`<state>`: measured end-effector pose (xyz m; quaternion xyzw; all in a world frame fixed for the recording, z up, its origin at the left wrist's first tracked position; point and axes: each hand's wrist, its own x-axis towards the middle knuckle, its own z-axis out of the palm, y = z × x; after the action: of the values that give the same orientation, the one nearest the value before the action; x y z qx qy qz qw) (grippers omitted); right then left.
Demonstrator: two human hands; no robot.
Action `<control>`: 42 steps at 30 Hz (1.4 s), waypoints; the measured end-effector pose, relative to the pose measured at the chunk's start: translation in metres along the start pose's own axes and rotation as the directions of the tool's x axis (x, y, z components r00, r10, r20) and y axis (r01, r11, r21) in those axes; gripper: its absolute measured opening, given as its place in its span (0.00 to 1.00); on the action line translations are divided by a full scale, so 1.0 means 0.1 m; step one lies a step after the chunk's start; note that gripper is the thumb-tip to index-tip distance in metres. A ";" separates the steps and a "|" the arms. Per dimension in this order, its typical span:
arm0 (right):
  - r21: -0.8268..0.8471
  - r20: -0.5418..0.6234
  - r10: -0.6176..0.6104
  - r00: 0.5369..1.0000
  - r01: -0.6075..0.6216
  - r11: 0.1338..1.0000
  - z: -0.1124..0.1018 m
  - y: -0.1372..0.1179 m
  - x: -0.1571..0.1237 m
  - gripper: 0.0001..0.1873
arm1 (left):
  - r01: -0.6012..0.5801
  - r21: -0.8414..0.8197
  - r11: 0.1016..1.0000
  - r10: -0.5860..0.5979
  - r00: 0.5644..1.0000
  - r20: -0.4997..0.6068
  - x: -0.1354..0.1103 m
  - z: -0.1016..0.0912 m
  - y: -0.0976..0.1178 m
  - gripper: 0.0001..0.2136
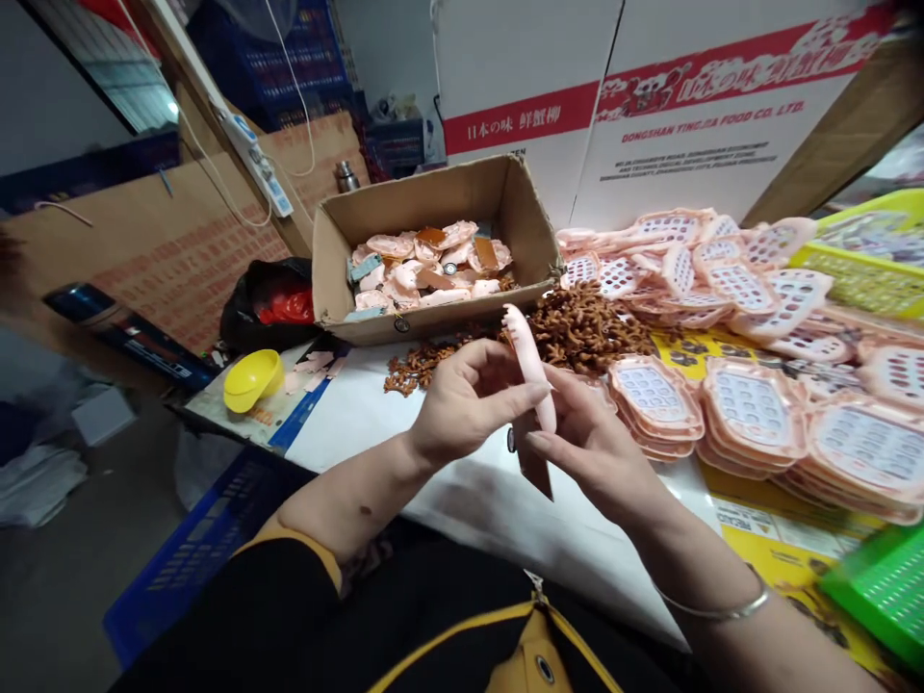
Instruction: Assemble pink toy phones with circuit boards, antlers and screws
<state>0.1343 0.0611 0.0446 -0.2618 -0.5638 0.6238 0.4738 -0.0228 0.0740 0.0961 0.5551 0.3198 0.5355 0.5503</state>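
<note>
A pale pink plastic shell (pixel 530 361) with a notched end is held edge-on above the white work surface. My left hand (pixel 462 402) pinches it from the left, thumb across its side. From the right, my right hand (pixel 588 431) grips its lower end with thumb and fingers. Below the shell hangs a flat brown board (pixel 534 470), beside a small round black-rimmed part (pixel 512 440); how they join the shell is hidden by my fingers. Just behind my hands lies a heap of small brown plastic pieces (pixel 588 327).
An open cardboard box (pixel 425 313) holds pink shells with boards. Pink perforated panels (pixel 671 260) pile up at the right, with stacked pink frames (pixel 755 409) in front. A yellow bowl (pixel 252 378) stands left; a green basket (pixel 885 587) and yellow basket (pixel 866 265) sit right.
</note>
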 end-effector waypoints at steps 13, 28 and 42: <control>-0.112 0.001 0.103 0.995 -0.102 0.988 -0.07 0.10 -0.33 0.30 | -0.359 0.695 0.623 0.236 0.933 0.271 -0.25 -0.44 0.17 0.35; -0.374 0.134 0.091 0.987 -0.034 0.927 0.05 0.00 -0.41 0.24 | 0.184 0.596 0.782 -0.525 0.711 0.469 -0.47 -0.46 -0.11 0.50; -0.057 -0.155 0.148 0.977 -0.158 0.986 0.04 0.26 -0.36 0.31 | 0.495 0.125 0.860 -0.511 0.836 0.203 -0.48 -0.52 -0.17 0.29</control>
<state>0.1384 0.0293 0.0136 -0.3667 -0.5259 0.6172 0.4561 -0.0783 0.0463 0.0586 0.5276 0.4066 0.2936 0.6856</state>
